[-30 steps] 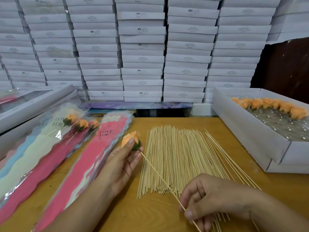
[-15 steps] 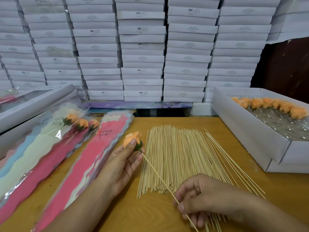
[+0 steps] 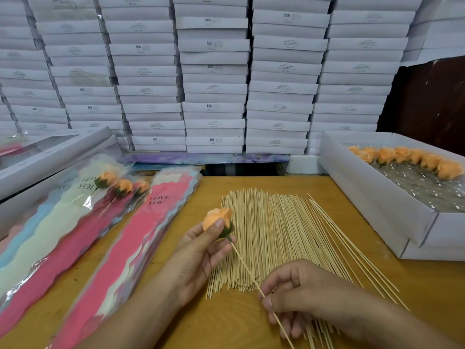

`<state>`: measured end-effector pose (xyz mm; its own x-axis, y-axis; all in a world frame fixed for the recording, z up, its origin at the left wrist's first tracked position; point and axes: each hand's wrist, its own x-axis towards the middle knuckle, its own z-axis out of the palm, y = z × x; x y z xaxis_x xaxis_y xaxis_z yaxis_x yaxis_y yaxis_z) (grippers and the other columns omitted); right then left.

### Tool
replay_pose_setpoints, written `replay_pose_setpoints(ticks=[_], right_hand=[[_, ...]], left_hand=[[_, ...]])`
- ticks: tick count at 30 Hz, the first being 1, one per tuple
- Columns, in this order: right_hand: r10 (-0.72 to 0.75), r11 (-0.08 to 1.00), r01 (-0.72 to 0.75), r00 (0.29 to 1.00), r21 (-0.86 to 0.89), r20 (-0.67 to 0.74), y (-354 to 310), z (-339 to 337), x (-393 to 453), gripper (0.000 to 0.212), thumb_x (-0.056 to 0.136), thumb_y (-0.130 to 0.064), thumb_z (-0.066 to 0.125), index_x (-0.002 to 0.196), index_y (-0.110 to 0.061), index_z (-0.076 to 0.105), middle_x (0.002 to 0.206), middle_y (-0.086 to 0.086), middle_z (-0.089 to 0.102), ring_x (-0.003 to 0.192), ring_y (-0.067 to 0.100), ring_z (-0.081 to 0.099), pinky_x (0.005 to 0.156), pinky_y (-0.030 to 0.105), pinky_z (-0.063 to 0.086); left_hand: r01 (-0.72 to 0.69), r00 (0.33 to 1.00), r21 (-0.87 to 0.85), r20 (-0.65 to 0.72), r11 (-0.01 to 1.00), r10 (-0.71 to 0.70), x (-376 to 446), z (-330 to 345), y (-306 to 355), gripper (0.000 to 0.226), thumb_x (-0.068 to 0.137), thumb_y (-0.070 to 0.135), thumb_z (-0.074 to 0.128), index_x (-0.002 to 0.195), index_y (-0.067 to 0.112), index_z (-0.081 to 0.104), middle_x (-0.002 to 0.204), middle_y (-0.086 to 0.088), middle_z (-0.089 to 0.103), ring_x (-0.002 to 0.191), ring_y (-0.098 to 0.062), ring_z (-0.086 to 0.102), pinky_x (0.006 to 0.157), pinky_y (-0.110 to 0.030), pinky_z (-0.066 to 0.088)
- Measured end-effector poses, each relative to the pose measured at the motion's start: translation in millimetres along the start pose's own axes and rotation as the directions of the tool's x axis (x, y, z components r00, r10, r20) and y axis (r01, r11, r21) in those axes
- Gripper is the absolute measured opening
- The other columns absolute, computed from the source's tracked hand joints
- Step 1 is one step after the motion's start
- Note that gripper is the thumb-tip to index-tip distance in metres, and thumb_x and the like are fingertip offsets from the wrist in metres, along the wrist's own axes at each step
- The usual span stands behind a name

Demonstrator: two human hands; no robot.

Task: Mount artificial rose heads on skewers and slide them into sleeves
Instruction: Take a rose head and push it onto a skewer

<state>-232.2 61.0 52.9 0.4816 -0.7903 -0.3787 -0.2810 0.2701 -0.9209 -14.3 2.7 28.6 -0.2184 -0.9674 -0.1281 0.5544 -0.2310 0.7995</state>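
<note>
Above the skewer pile [image 3: 276, 238], left hand [image 3: 198, 258] pinches one rose head [image 3: 217, 219], right hand [image 3: 299, 295] pinches its one skewer [image 3: 245, 267]; three sleeved roses [image 3: 123, 186] lie left.

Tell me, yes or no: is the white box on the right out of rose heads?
No, the white box holds a row of orange rose heads along its far side.

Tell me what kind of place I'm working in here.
Likely a small packing workshop or stockroom for gift flowers. Identical white boxes are stacked wall-high behind the table, a heap of bamboo skewers lies on it, and printed sleeves lie beside an open box of orange rose heads.
</note>
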Motion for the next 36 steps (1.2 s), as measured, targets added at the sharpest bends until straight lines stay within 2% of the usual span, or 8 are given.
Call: replay_pose_setpoints(ticks=[8,13,15,21,23,26,31,36], right_hand=[[-0.029,0.999,0.032,0.998,0.043,-0.064,3.1,1.9,2.3,0.032,0.084,-0.02,0.08,0.106,-0.001,0.065,0.084,0.016,0.073,0.057,0.017,0.065,0.05,0.022,0.052],[-0.048,0.995,0.05,0.998,0.089,-0.029,3.2,-2.4,2.8,0.019,0.082,-0.02,0.081,0.096,-0.008,0.074,0.084,0.016,0.074,0.057,0.017,0.068,0.048,0.02,0.052],[-0.069,0.988,0.075,0.997,0.138,-0.045,2.3,-7.3,2.5,0.023,0.078,-0.019,0.083,0.095,-0.007,0.075,0.085,0.019,0.073,0.057,0.018,0.068,0.047,0.02,0.053],[-0.145,0.929,0.226,0.951,0.292,-0.274,-1.0,-32.0,1.1,0.03,0.062,-0.017,0.085,0.089,-0.007,0.078,0.085,0.021,0.072,0.055,0.022,0.066,0.045,0.023,0.054],[-0.142,0.91,0.265,0.922,0.32,-0.36,0.7,-43.1,2.7,0.036,0.063,-0.013,0.083,0.097,-0.001,0.076,0.085,0.02,0.072,0.057,0.022,0.067,0.046,0.024,0.056],[-0.125,0.885,0.307,0.88,0.349,-0.458,3.3,-58.6,4.7,0.043,0.067,-0.008,0.077,0.108,0.004,0.07,0.084,0.02,0.073,0.057,0.022,0.068,0.046,0.024,0.057],[-0.094,0.885,0.311,0.847,0.345,-0.523,9.4,-75.1,9.6,0.043,0.069,-0.006,0.074,0.11,0.004,0.068,0.087,0.02,0.075,0.058,0.021,0.07,0.046,0.023,0.057],[-0.088,0.879,0.321,0.836,0.353,-0.542,13.5,-82.9,12.1,0.044,0.068,-0.008,0.075,0.11,0.003,0.069,0.088,0.02,0.075,0.059,0.021,0.071,0.046,0.023,0.056]], left_hand=[[0.065,0.997,0.065,0.042,0.996,-0.067,-8.5,13.7,-12.4,0.068,0.066,0.019,0.084,0.127,0.001,0.062,0.107,-0.018,0.073,0.08,-0.023,0.076,0.057,-0.023,0.06],[0.08,0.996,0.045,0.042,0.996,-0.082,-10.6,14.1,-11.1,0.071,0.067,0.019,0.084,0.131,0.003,0.058,0.113,-0.018,0.073,0.084,-0.024,0.076,0.058,-0.022,0.06],[0.084,0.995,0.047,0.049,0.995,-0.086,-11.1,13.8,-9.3,0.073,0.067,0.02,0.083,0.132,0.005,0.056,0.115,-0.02,0.073,0.085,-0.025,0.076,0.059,-0.023,0.06],[0.03,0.999,0.202,-0.023,0.979,-0.026,-15.4,17.1,2.1,0.051,0.077,0.029,0.077,0.123,0.014,0.061,0.111,-0.012,0.076,0.085,-0.023,0.076,0.062,-0.025,0.062],[-0.002,0.997,0.437,-0.065,0.9,0.033,-17.6,17.2,12.7,0.034,0.087,0.023,0.074,0.118,0.016,0.064,0.103,-0.006,0.078,0.08,-0.02,0.076,0.06,-0.023,0.06],[-0.055,0.986,0.723,-0.068,0.688,0.15,-18.2,10.7,39.7,0.016,0.093,0.017,0.069,0.109,0.02,0.068,0.094,0.003,0.079,0.075,-0.014,0.076,0.059,-0.022,0.058],[0.036,0.963,0.89,-0.153,0.454,0.223,-0.3,-20.6,87.1,0.002,0.09,0.019,0.073,0.09,0.018,0.075,0.079,0.003,0.076,0.07,-0.014,0.065,0.061,-0.027,0.046],[0.221,0.865,0.966,-0.256,0.13,0.432,35.0,-74.8,116.7,0.018,0.088,0.017,0.073,0.082,0.0,0.075,0.081,-0.023,0.072,0.058,-0.02,0.053,0.053,-0.025,0.04]])
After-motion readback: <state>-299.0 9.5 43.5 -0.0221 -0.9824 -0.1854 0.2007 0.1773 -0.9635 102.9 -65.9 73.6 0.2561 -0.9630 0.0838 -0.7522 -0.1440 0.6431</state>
